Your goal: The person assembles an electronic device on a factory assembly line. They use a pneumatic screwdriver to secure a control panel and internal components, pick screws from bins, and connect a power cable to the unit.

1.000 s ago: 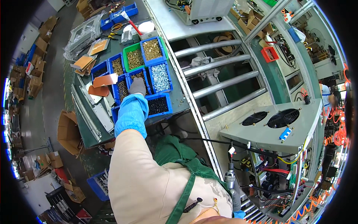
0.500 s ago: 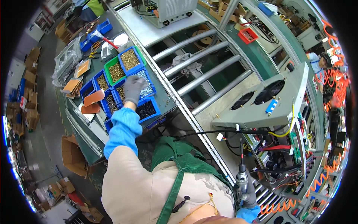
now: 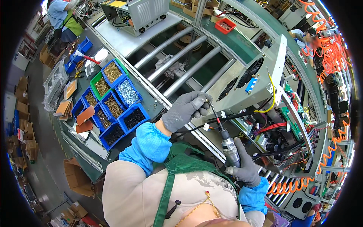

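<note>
Off the parts bins and across to the driver: the worker's left hand (image 3: pixel 183 112) has swung over there within the last half second, and the right hand (image 3: pixel 247 166) has brought the power screwdriver (image 3: pixel 230 149) up to meet it. From where I stand, an open cardboard box (image 3: pixel 77 178) sits farthest left of what's close by, below the bench. On the bench lie crumpled clear plastic (image 3: pixel 53 89) and a few orange-brown plates (image 3: pixel 85 115), one leaning over the blue bins (image 3: pixel 139 126). Those bins hold brass-coloured, silvery and black fasteners, with a green bin (image 3: pixel 93 88) set among them. Next come the bare metal rollers (image 3: pixel 183 77), just beyond the left hand. Its gloved thumb and fingers are pinched together at the tip of the long bit (image 3: pixel 217 118), around a small piece (image 3: pixel 207 100) too tiny for me to make out. Right of that, the right hand is wrapped around the driver's metal body, the bit pointing up and to the left. Beside it stands a grey cabinet (image 3: pixel 242 100) with black fans, a yellow wire (image 3: pixel 273 94) looping down, its wiring exposed. Orange coiled hose (image 3: pixel 291 187) trails at the far right.
</note>
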The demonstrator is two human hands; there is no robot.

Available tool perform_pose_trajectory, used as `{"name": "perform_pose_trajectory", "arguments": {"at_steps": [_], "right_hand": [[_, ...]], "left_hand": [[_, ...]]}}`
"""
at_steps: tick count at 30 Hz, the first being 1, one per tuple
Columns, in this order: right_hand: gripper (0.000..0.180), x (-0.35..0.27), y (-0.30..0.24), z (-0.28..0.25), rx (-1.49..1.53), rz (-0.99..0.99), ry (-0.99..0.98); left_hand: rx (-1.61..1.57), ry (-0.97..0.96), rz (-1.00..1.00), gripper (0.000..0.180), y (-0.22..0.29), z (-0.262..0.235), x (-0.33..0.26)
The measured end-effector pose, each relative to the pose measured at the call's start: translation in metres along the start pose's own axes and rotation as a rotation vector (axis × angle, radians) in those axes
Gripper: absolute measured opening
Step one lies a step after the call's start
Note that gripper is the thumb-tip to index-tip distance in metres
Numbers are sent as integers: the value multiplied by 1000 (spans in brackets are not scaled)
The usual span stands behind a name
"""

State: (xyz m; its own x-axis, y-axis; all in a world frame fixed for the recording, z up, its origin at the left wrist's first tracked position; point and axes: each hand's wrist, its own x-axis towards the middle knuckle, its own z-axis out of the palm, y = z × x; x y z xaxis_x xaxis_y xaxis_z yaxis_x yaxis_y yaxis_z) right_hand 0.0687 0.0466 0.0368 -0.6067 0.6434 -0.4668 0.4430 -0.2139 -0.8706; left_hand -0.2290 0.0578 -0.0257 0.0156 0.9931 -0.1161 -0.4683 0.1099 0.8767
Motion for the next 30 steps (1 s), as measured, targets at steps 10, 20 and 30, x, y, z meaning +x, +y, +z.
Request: {"name": "perform_pose_trajectory", "arguments": {"at_steps": [10,20,30], "right_hand": [[104,-6,-7,-7,-179,43,-35],[128,4,26,4,568,80,-160],[123,30,18,22,625,38,-124]], "left_hand": [[289,-130,-61,31,24,-2,6],[287,-215,-139,24,38,-6,2],[830,773,286,34,-13,-140,-24]]}}
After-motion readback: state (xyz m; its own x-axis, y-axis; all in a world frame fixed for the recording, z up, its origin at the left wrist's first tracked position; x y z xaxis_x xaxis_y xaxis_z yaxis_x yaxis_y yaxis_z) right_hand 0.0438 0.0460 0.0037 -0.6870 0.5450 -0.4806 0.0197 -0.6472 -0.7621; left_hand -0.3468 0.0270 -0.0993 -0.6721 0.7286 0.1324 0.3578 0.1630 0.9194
